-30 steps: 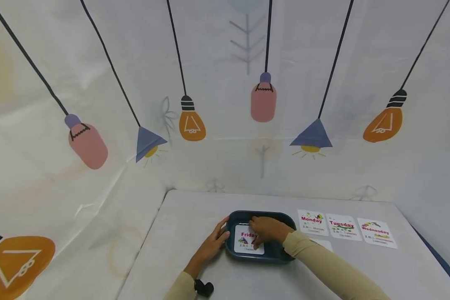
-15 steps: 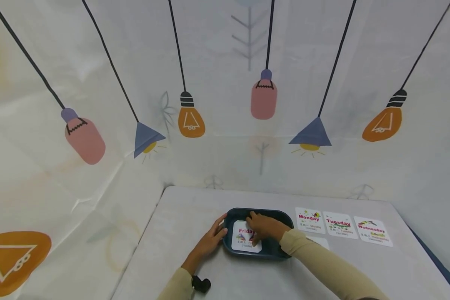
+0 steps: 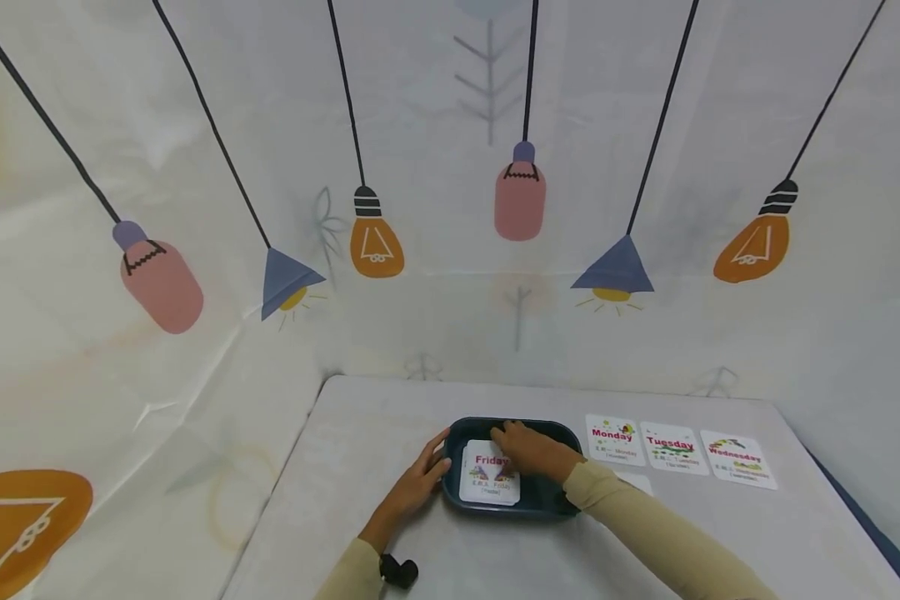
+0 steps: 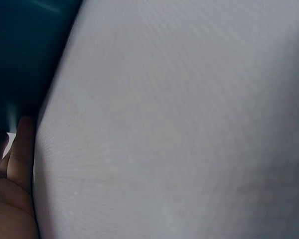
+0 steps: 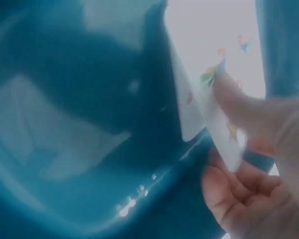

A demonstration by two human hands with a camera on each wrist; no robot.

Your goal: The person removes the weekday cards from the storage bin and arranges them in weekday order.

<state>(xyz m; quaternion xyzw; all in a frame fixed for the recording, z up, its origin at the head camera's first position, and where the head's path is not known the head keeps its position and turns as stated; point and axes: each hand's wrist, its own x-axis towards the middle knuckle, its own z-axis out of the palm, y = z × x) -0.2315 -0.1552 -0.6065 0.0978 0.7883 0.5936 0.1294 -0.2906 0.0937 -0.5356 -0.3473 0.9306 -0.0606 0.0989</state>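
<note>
A dark teal tray sits on the white table with a white "Friday" card at its left side. My right hand reaches into the tray from the right. In the right wrist view, its thumb lies on the card's printed face and its other fingers curl behind the edge, pinching the Friday card. Another white card shows partly beneath it. My left hand rests against the tray's left end, its fairly straight fingers touching the outer wall.
To the tray's right lie a Monday card, a Tuesday card and a Wednesday card in a row. Another white card is mostly hidden by the right sleeve. A printed sheet hangs behind the table.
The Friday card has shifted slightly against the card under it, whose edge now shows at the left. My right hand stays in the tray and my left hand at its end.
</note>
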